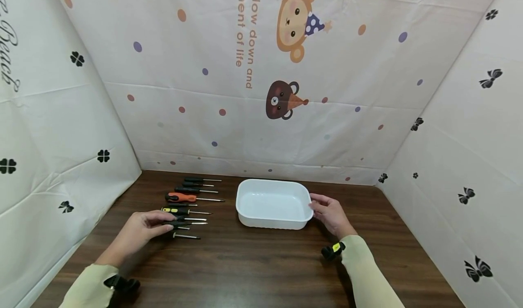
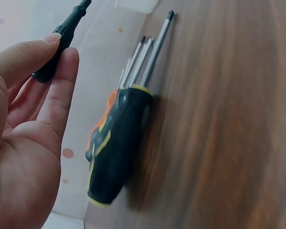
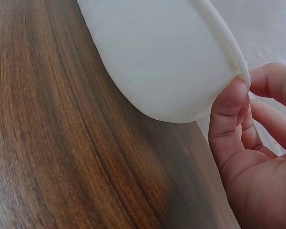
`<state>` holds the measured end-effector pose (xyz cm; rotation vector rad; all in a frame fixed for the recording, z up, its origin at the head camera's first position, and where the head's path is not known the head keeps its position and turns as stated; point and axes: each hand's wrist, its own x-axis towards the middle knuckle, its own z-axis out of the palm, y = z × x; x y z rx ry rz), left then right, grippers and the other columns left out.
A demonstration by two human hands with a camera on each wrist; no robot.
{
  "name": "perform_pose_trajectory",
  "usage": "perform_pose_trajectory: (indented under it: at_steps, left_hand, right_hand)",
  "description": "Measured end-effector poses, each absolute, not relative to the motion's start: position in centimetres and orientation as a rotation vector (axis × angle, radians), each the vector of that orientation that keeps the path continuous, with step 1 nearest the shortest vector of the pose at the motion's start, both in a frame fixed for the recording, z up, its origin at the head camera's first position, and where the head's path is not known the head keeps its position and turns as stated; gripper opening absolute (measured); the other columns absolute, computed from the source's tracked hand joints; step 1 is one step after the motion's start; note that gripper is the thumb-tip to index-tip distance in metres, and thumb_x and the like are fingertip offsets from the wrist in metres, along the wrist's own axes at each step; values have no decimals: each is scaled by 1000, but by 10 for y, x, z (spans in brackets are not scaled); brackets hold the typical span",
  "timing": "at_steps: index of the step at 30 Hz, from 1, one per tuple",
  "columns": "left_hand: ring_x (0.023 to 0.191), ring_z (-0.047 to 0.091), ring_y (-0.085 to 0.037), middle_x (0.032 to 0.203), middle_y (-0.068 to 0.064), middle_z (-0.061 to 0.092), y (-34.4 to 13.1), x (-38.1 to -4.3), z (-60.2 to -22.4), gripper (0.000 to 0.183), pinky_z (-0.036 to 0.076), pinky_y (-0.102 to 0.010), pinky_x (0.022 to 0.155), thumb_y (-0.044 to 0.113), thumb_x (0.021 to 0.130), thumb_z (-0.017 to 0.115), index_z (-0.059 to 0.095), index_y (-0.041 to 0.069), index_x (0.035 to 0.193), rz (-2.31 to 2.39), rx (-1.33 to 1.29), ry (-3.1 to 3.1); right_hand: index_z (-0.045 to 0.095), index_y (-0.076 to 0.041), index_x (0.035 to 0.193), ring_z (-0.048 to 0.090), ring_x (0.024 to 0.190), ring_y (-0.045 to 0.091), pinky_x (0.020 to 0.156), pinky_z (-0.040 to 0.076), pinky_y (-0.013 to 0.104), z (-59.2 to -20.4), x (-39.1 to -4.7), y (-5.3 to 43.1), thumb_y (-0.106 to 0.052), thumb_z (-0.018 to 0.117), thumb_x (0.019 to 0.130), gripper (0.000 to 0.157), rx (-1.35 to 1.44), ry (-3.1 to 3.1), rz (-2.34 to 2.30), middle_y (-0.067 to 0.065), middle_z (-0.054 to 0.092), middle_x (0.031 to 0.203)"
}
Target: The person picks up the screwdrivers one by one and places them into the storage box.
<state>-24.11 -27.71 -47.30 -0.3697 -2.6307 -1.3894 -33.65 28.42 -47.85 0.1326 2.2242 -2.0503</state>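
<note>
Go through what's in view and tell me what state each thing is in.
White tray: upright, empty
Right hand: pinching the tray's rim
Left hand: pinching a screwdriver
Held dark screwdriver: between thumb and fingers
Orange-and-black screwdriver: lying on the table
Yellow-and-black screwdriver: lying on the table
Wall cloth: hung up, creased

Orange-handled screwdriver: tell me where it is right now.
In the head view, the orange-handled screwdriver lies left of the white container, among dark-handled screwdrivers and beyond the left hand.
</note>
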Motion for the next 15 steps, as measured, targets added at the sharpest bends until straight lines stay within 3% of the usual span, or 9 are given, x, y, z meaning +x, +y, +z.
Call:
perform_pose_trajectory:
  at_steps: [15]
  left_hand:
    - [97,66,2,119,-7,75,-250,-257,-467,34,57,-22,78,25,89,81,76,7,118,-1659,-327,-2538]
  right_hand:
    - [57,-1,143,66,90,15,79,60,25,-478,-336,286,-15,71,97,50,111,2230,-2037,2,69,106]
